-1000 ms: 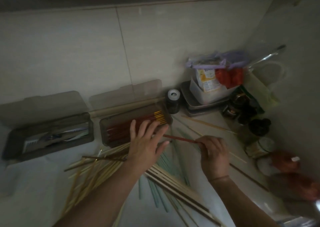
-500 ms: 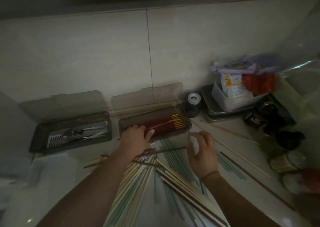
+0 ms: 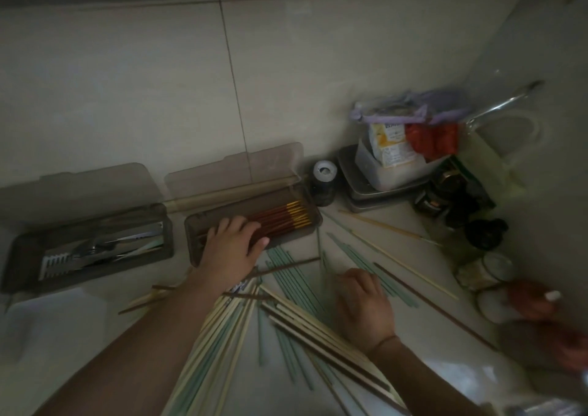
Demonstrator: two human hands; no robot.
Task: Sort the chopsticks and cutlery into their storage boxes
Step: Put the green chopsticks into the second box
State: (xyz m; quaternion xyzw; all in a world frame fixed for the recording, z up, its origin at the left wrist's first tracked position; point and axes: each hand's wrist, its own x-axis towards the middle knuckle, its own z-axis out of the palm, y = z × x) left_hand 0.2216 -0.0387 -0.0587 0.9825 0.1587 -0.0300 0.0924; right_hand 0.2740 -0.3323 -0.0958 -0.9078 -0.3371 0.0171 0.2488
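Two brown lidded storage boxes stand open against the wall. The right box [image 3: 313,221] holds red chopsticks with gold ends [image 3: 283,217]. The left box [image 3: 19,258] holds metal cutlery [image 3: 92,250]. My left hand [image 3: 232,245] lies over the red chopsticks in the right box, fingers spread flat. My right hand [image 3: 362,304] rests among loose green chopsticks [image 3: 292,275] on the counter, fingers curled down; whether it pinches one is unclear. Pale wooden chopsticks [image 3: 222,336] and dark brown ones [image 3: 318,345] lie scattered below both hands.
A small dark jar with a white lid [image 3: 324,182] stands right of the chopstick box. Stacked trays and a plastic tub of packets [image 3: 391,167] fill the back right corner, with dark jars [image 3: 445,199] beside them. A rolling pin [image 3: 222,193] lies behind the boxes.
The red chopstick my right hand held a second ago is gone from it. My left hand moved onto the red chopsticks in the box. My right hand dropped to the loose green chopsticks.
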